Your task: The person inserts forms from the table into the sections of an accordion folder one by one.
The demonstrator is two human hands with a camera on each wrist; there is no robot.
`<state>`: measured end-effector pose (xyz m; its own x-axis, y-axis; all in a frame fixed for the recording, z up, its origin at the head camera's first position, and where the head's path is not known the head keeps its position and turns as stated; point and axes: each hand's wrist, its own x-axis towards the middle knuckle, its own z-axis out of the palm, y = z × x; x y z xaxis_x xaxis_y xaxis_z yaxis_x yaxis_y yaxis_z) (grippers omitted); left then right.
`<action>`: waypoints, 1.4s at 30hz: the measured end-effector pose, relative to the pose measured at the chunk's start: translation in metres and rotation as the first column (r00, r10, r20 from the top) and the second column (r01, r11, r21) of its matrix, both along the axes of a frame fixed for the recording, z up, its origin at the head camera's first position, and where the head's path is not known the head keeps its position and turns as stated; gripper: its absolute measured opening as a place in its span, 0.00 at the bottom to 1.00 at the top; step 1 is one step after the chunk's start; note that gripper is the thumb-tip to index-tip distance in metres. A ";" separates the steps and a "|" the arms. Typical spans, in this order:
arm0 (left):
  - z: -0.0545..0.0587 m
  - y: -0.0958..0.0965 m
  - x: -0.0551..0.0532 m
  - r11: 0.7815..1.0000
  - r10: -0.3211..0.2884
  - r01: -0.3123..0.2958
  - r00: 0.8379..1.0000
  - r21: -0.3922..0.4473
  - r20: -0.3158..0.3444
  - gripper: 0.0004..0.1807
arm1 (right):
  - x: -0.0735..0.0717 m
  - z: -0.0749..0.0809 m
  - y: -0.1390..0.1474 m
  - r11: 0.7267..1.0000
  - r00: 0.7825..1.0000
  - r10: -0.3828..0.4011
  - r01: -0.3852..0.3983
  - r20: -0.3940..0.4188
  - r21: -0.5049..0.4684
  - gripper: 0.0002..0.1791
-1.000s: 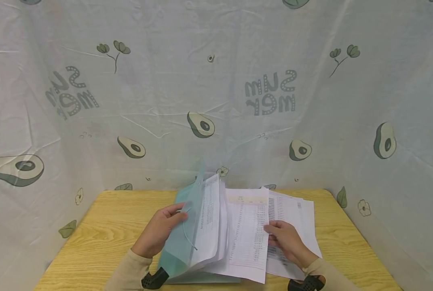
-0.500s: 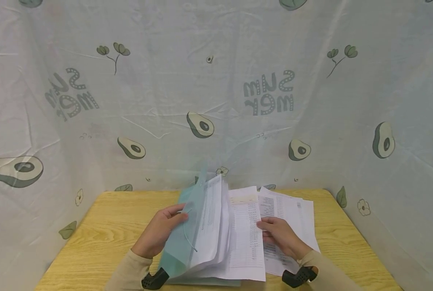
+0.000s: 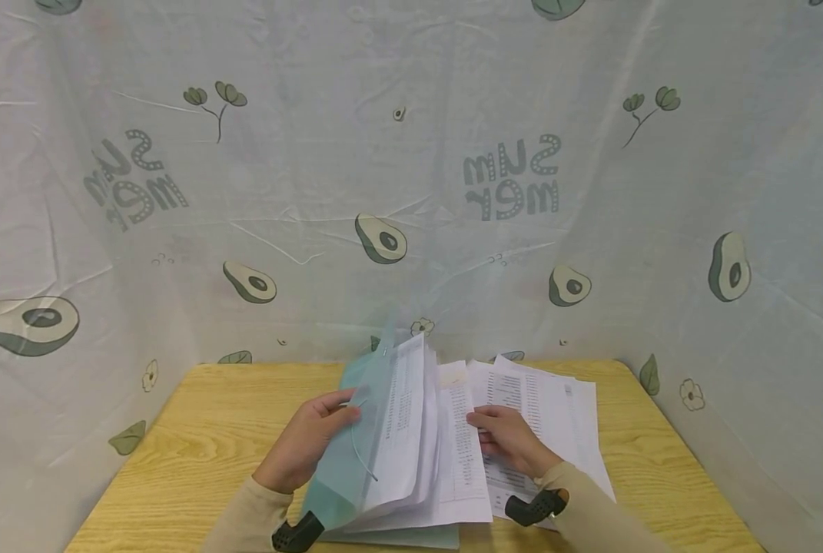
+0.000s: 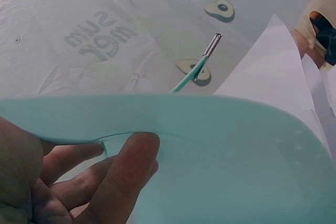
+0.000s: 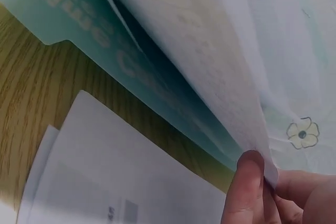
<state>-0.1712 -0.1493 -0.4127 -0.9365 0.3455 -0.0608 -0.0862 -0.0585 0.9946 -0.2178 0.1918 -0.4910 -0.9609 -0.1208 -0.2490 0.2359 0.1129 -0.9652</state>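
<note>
A translucent teal folder (image 3: 342, 461) stands partly opened on the table, with several printed sheets (image 3: 399, 430) inside. My left hand (image 3: 305, 444) pinches the folder's front cover between thumb and fingers; the left wrist view shows the cover (image 4: 226, 166) bending there. A thin teal cord (image 4: 190, 77) with a metal tip hangs from the cover. On the right, my right hand (image 3: 515, 439) pinches the edge of a printed sheet (image 3: 461, 468) that reaches into the folder. In the right wrist view, the thumb and fingers grip that sheet (image 5: 210, 61) above the folder's back cover (image 5: 131, 72).
Loose printed papers (image 3: 573, 430) lie overlapping on the wooden table (image 3: 197, 438) to the right, partly under my right hand. A pale curtain (image 3: 300, 169) with avocado prints stands behind the table and along both sides.
My right hand has moved left with the pinched sheet, bringing it closer to the folder and uncovering more of the loose papers. My left hand keeps its hold on the cover, almost unmoved.
</note>
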 end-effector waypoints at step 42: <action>0.006 0.001 -0.003 0.997 0.074 -0.074 0.997 0.012 0.011 0.26 | 0.013 0.010 -0.007 0.992 0.989 0.085 -0.095 0.118 0.087 0.16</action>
<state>-0.1738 -0.1487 -0.4065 -0.9587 0.2763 -0.0672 -0.0920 -0.0778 0.9927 -0.2048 0.1848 -0.4805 -0.9121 -0.1771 -0.3699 0.3281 0.2257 -0.9173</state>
